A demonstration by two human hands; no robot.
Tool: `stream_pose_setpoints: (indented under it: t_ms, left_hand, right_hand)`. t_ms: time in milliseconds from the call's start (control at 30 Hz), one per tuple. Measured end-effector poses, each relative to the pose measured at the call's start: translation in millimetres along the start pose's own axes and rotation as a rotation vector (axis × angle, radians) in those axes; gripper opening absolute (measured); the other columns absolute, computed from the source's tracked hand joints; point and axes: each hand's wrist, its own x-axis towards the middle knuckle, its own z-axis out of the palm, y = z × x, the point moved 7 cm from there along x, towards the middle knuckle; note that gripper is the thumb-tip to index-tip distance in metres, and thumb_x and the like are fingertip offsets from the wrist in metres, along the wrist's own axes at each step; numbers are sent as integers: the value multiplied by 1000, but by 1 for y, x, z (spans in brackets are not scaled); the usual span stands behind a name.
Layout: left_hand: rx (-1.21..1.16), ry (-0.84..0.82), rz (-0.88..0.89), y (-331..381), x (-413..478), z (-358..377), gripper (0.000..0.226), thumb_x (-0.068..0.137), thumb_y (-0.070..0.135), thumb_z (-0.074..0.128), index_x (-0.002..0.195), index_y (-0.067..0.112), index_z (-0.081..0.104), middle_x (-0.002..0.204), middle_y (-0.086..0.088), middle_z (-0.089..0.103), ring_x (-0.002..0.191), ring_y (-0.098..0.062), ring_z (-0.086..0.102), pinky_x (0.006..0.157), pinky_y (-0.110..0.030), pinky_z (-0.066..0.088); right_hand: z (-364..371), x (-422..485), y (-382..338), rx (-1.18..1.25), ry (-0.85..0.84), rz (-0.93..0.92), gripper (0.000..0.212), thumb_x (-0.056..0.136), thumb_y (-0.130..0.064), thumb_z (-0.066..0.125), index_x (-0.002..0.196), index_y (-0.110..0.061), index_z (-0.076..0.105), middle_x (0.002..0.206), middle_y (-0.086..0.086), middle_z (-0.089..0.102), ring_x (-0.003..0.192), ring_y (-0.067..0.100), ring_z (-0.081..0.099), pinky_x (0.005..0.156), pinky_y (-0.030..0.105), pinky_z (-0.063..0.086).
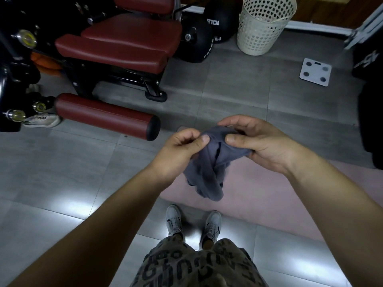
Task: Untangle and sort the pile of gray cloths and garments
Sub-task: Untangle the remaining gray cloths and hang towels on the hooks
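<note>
You hold the twisted gray cloth (pixel 209 168) in the air above the near-left part of the pink mat (pixel 269 195). Your left hand (pixel 182 146) pinches its upper edge between curled thumb and forefinger. Your right hand (pixel 259 141) grips the other side, thumb pressed on top, fingers curled round behind. The cloth's lower part hangs in a knotted loop over the mat. Beyond the mat stands a perforated basket (pixel 265 25).

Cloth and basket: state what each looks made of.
Cloth: soft knit or woven fabric, matte gray; it twists and hangs in limp folds. Basket: probably moulded plastic, cream with a slight sheen; regular cut-out holes and a stiff rim.
</note>
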Motion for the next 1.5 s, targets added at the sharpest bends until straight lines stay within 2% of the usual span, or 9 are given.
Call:
stream_pose_setpoints:
  t_ms: [167, 333, 467, 633, 833, 1000, 1167, 1367, 1500]
  left_hand:
    - [-151, -23, -53, 2, 1, -5, 27, 93, 20, 65, 82, -1, 51, 88, -20, 48, 80, -29, 50, 72, -32, 48]
    - [-126, -29, -76, 5, 0, -2, 20, 97, 19, 58, 95, -1, 56, 91, -19, 50, 84, -30, 46, 71, -33, 43]
    - [28, 17, -47, 13, 0, -7, 28, 102, 21, 56, 78, 5, 55, 72, -11, 52, 68, -18, 51, 62, -24, 43]
    - [68, 5, -78, 15, 1, -13, 30, 98, 29, 60, 75, 9, 60, 71, -5, 61, 68, -14, 59, 65, -25, 47]
    - [197, -187, -42, 27, -5, -16, 24, 81, 16, 74, 98, 11, 58, 78, 13, 67, 75, -1, 64, 70, -16, 51]
    - [156, -137, -11, 27, -2, -29, 6, 92, 13, 66, 94, 7, 65, 79, 3, 71, 75, -11, 66, 70, -24, 53]
    - [208, -82, -14, 25, -2, -33, 18, 100, 13, 58, 101, 6, 74, 95, -9, 77, 89, -15, 72, 78, -23, 56]
    - [584, 93, 176, 29, 3, -41, 17, 99, 16, 60, 106, 12, 75, 112, 4, 59, 95, 21, 53, 93, -3, 38]
    - [456, -30, 100, 12, 5, -31, 39, 87, 30, 74, 125, 23, 65, 119, 4, 65, 111, 6, 60, 98, -19, 47]
  right_hand:
    - [2, -4, 1, -237, 6, -34, 74, 51, -44, 96, 117, -28, 68, 108, 7, 68, 101, 17, 68, 87, 28, 54]
    - [10, -3, 0, -347, 150, -89, 37, 74, -37, 82, 108, -27, 71, 97, 7, 72, 92, 16, 69, 93, 44, 57]
    - [11, -3, 4, -407, 199, -78, 39, 82, -25, 80, 117, -23, 62, 87, 0, 70, 87, 15, 69, 91, 42, 58]
    - [15, 0, 3, -323, 252, -132, 9, 98, -10, 62, 105, -7, 66, 86, 6, 70, 82, 20, 66, 85, 43, 57]
    - [18, 0, 4, -27, 246, -110, 25, 104, -9, 48, 112, 11, 60, 99, 23, 65, 90, 30, 62, 78, 33, 55]
    - [24, 4, 5, -51, 259, -108, 18, 103, -16, 53, 96, -6, 66, 90, 10, 68, 83, 18, 65, 76, 26, 53]
    - [28, 4, -2, -374, 180, -94, 15, 97, -21, 64, 93, -8, 71, 80, 1, 73, 74, 10, 66, 68, 25, 52]
    - [23, 3, 1, -209, 236, -99, 26, 102, -20, 54, 101, -2, 73, 97, 19, 75, 87, 27, 70, 80, 35, 56]
    - [25, 1, -3, -81, 250, -140, 27, 104, -18, 49, 98, -4, 71, 92, 12, 75, 85, 22, 70, 76, 27, 55]
